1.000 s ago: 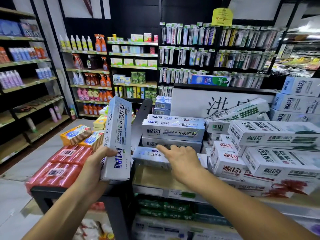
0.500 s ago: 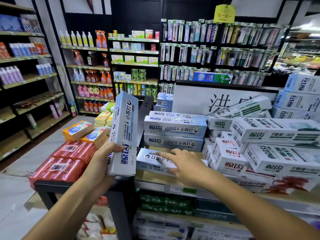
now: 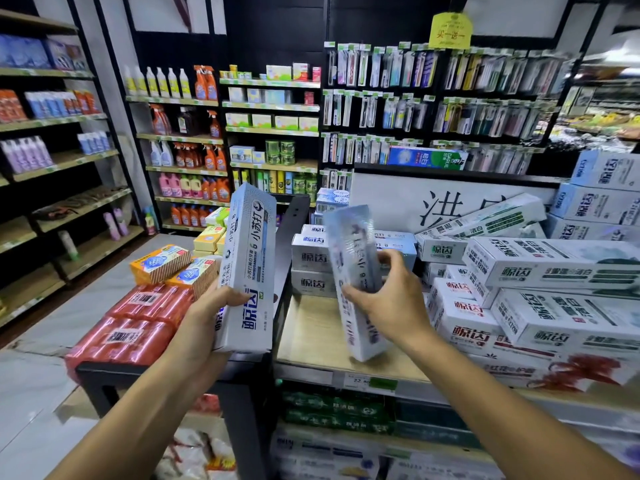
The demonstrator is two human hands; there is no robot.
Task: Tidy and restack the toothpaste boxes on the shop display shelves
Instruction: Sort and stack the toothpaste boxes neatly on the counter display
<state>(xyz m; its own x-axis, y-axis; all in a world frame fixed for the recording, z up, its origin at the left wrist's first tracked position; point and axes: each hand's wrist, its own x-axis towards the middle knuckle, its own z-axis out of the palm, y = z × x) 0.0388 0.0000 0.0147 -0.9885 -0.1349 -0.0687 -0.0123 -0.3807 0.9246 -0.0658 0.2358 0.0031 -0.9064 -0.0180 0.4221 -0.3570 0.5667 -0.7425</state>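
Note:
My left hand [image 3: 207,320] grips a pale blue toothpaste box [image 3: 247,268] held upright over the corner of the display. My right hand [image 3: 389,299] grips a second blue toothpaste box [image 3: 356,271], lifted off the wooden shelf [image 3: 311,334] and tilted nearly upright, blurred by motion. Behind it a short stack of blue and white boxes [image 3: 311,268] lies flat. To the right, white toothpaste boxes with green and red print [image 3: 519,299] are piled unevenly.
A black table [image 3: 166,370] at the left carries red wrapped packs [image 3: 121,327] and orange soap packs [image 3: 159,263]. Shelves of cleaning bottles [image 3: 187,157] and hanging toothbrushes [image 3: 433,109] stand behind. More boxes sit on the lower shelf [image 3: 339,410].
My right hand took hold of the blue box lying flat on the shelf and raised it to a near-upright tilt. My left hand shifted its box slightly to the right.

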